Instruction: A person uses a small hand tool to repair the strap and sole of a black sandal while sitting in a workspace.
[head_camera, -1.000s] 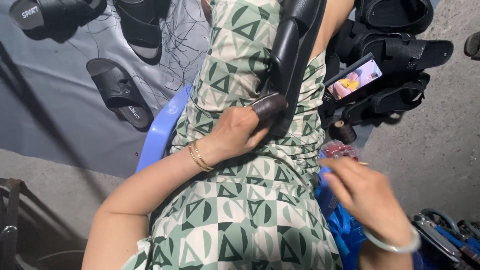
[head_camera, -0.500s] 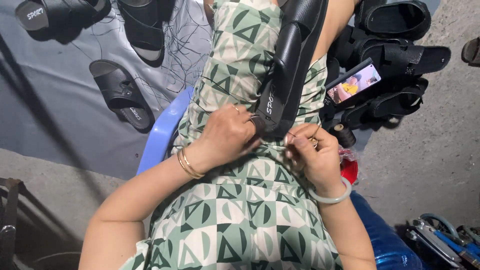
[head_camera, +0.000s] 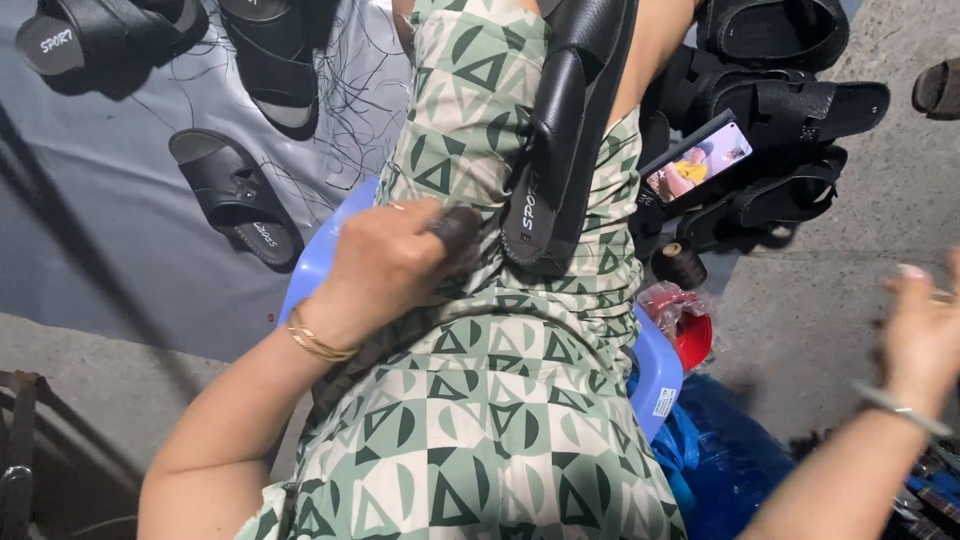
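Black sandal (head_camera: 565, 130) lay on the lap, long axis running away from the body, heel end nearest. Left hand (head_camera: 395, 260) was closed around a dark tool handle (head_camera: 457, 228), just beside the heel. Right hand (head_camera: 925, 325), fingers spread and empty, was well off to the right.

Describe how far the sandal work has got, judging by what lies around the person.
Looks done: several black sandals piled by a phone, though stitching cannot be checked. In hand: one black sandal lies on the lap, the left hand gripping a dark tool handle at its heel; the right hand is raised apart, open. Left: loose sandals on the grey sheet.
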